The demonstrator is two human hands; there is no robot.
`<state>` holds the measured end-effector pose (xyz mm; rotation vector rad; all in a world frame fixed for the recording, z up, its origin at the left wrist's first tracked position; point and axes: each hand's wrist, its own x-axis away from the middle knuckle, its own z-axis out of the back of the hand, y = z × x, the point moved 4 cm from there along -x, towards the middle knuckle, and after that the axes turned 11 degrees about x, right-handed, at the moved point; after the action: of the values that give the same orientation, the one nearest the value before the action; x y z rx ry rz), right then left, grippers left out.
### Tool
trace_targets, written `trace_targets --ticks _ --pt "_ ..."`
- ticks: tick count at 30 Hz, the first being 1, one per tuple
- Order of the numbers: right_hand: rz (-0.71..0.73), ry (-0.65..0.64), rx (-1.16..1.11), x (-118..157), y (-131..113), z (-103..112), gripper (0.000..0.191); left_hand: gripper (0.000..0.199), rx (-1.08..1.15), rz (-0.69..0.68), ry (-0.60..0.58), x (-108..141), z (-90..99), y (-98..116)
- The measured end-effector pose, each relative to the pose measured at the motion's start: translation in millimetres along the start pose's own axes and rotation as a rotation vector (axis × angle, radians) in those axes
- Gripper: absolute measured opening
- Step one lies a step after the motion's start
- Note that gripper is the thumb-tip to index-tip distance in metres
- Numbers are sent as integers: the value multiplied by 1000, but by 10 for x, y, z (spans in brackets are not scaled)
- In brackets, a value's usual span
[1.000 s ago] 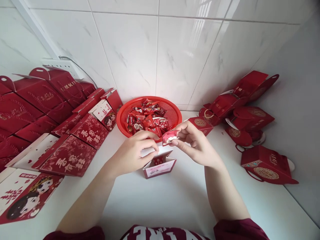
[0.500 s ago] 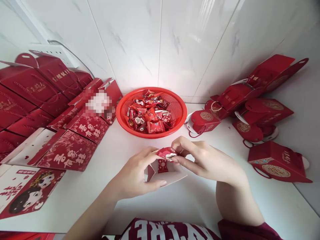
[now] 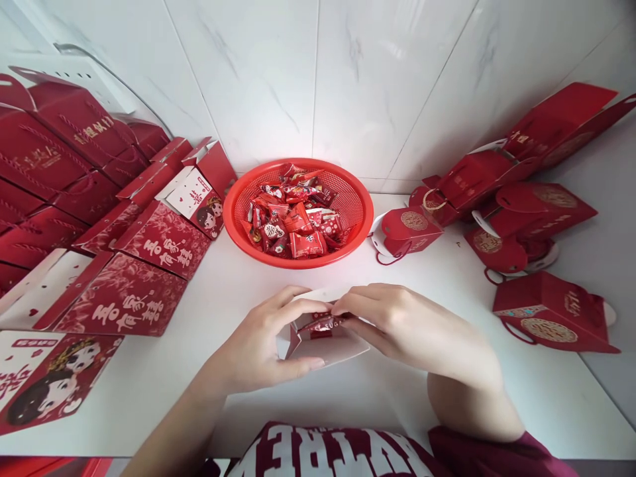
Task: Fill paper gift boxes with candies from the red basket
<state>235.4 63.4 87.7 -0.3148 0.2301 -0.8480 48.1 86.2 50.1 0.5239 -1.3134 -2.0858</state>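
My left hand (image 3: 265, 338) is wrapped round a small paper candy box (image 3: 340, 349), its thumb along the near wall and its fingers at the far side. The box's mouth faces up and shows a white inside. My right hand (image 3: 407, 324) reaches over the right edge with its fingertips inside the mouth, pinching a red wrapped candy (image 3: 320, 324). Most of that candy lies within the walls, partly covered by my fingers. Beyond my hands stands a red plastic basket (image 3: 231, 235) with several wrapped candies (image 3: 307, 244) heaped in it.
On the left stand rows of red gift boxes (image 3: 134, 298), and a flat one with cartoon figures (image 3: 54, 377) is at the front. Several red boxes with cord handles (image 3: 551, 318) lie at the right. A tiled wall (image 3: 263, 73) rises behind the white table (image 3: 163, 397).
My right hand has lowered the candy from above the rim into the box. My left hand still holds the box. The view has shifted slightly.
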Motion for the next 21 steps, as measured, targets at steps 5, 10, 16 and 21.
trace_targets --ticks 5,10,16,21 --pt "-23 9 13 35 2 33 18 61 2 -30 -7 -7 4 -16" --pt "40 -50 144 -90 -142 7 15 57 52 -71 1 -44 -4 -34" --pt "13 -293 350 -426 -319 -96 22 48 81 -115 93 -61 27 -59" --pt "161 -280 122 -604 -248 -212 21 34 86 -362 221 -82 -17 -305"
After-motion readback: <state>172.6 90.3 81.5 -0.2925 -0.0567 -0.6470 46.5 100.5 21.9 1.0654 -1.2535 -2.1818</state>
